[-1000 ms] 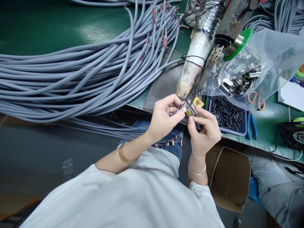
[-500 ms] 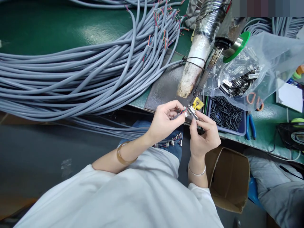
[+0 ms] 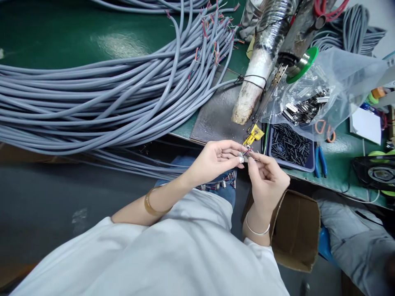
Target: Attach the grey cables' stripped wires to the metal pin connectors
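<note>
My left hand [image 3: 216, 158] is closed in a pinch on the end of a grey cable, where short coloured wires [image 3: 246, 152] stick out past the fingertips. Close against these wires, the thumb and index finger of my right hand [image 3: 266, 172] are pressed together. What lies between the right fingertips is hidden. A small metal connector is mostly covered by the fingers. Just beyond both hands, a yellow clip-like piece [image 3: 254, 134] sits under the tip of a soldering iron [image 3: 267, 98]. Several finished cable ends with connectors [image 3: 224, 183] lie on my lap.
A thick bundle of grey cables [image 3: 117, 102] covers the bench's left. To the right are a tray of black sleeves [image 3: 291, 144], a clear bag of metal connectors [image 3: 308, 107], blue-handled pliers [image 3: 321, 160], a solder spool [image 3: 304, 65] and a fume hose [image 3: 247, 100]. A cardboard box [image 3: 296, 230] stands below.
My hands have drawn together and slightly lower, away from the yellow piece. The connector that showed between my right fingers is now mostly hidden. The view has shifted slightly.
</note>
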The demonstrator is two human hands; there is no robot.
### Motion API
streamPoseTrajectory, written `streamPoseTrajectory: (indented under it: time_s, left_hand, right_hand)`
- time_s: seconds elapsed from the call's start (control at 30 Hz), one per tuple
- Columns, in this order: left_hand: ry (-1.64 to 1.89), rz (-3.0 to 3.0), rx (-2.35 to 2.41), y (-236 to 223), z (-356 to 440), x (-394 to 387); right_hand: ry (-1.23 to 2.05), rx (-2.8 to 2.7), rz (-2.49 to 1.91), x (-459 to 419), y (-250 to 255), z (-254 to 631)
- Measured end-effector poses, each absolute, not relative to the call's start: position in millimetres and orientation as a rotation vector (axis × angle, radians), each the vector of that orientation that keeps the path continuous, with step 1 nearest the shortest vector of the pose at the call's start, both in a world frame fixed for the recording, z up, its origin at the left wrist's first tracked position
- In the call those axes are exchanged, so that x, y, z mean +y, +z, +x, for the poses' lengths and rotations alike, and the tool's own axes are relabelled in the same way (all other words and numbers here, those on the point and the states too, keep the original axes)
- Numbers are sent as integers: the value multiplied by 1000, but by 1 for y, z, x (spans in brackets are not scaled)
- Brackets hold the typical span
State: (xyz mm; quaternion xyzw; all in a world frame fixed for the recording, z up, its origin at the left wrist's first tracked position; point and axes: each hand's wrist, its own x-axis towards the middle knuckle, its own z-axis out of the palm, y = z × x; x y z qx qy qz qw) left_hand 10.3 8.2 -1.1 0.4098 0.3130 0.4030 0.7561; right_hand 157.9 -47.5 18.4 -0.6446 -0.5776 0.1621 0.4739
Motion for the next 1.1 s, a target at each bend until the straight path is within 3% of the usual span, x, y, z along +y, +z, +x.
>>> streamPoseTrajectory:
  time_s: [0.2,0.8,1.1]
  left_hand:
    - [867,895,677,-3,11,4]
    - [855,849,633,-9,12,0]
    - [860,799,609,-8,12,4]
  right_hand:
    - [597,-1373,-1588,-41,11,159]
    - [730,-1349,-1579,-40,17,161]
    - [530,-1425,-1573,-41,9,158]
